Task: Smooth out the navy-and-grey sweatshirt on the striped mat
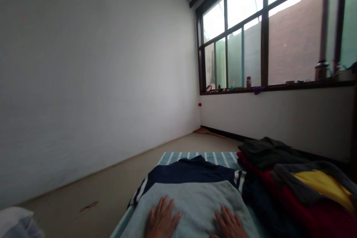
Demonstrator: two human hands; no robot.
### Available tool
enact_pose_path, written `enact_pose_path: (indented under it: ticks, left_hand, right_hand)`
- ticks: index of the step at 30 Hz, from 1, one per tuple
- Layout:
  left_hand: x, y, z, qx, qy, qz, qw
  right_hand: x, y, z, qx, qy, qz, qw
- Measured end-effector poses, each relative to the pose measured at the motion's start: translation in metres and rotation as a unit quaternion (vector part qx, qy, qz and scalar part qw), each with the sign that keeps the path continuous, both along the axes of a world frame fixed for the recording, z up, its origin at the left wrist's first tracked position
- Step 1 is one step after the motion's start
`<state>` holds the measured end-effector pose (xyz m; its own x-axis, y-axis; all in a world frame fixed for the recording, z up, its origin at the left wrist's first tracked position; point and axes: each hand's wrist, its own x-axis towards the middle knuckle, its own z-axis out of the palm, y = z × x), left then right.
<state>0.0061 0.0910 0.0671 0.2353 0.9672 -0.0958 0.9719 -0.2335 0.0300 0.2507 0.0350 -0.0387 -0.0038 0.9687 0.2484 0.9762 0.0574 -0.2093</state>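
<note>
— On the striped mat (195, 156), what lies nearest the person?

— A folded shirt (192, 189), navy across its far part with white stripes at the sleeves, pale grey-blue on the near part. It lies flat on the mat, which rests on the floor (111, 186).

— And the hands?

— Both rest on the shirt's pale near part, palms down, fingers spread and flat, gripping nothing. The left hand (161, 221) sits left of the shirt's middle, the right hand (230, 225) right of it, apart from each other.

— What is beside the shirt?

— Just to its right, a pile of folded clothes (292, 189): a dark green piece at the far end, red beneath, and a grey garment with a yellow panel nearer.

— Beyond the shirt?

— A white wall (83, 81) to its left, and a window (264, 33) to its far right, with small bottles on the sill (279, 87).
</note>
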Motion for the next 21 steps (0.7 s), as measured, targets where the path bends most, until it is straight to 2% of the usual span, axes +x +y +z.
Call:
enact_pose_path:
  ticks: [4, 11, 18, 21]
  left_hand:
    - [0.001, -0.021, -0.001, -0.012, -0.032, -0.057, 0.998]
    - [-0.007, -0.033, -0.021, -0.020, 0.006, -0.066, 0.998]
    - [0.000, -0.047, -0.008, -0.011, 0.012, -0.073, 0.997]
    - [0.001, -0.057, -0.011, -0.031, -0.005, -0.105, 0.994]
  right_hand:
    - [-0.010, -0.033, 0.016, 0.004, 0.028, 0.032, 0.999]
    - [-0.021, -0.065, 0.005, -0.022, 0.047, 0.045, 0.998]
    - [-0.023, -0.083, 0.020, 0.001, 0.050, 0.029, 0.998]
    - [-0.026, -0.095, 0.016, 0.013, 0.043, 0.050, 0.998]
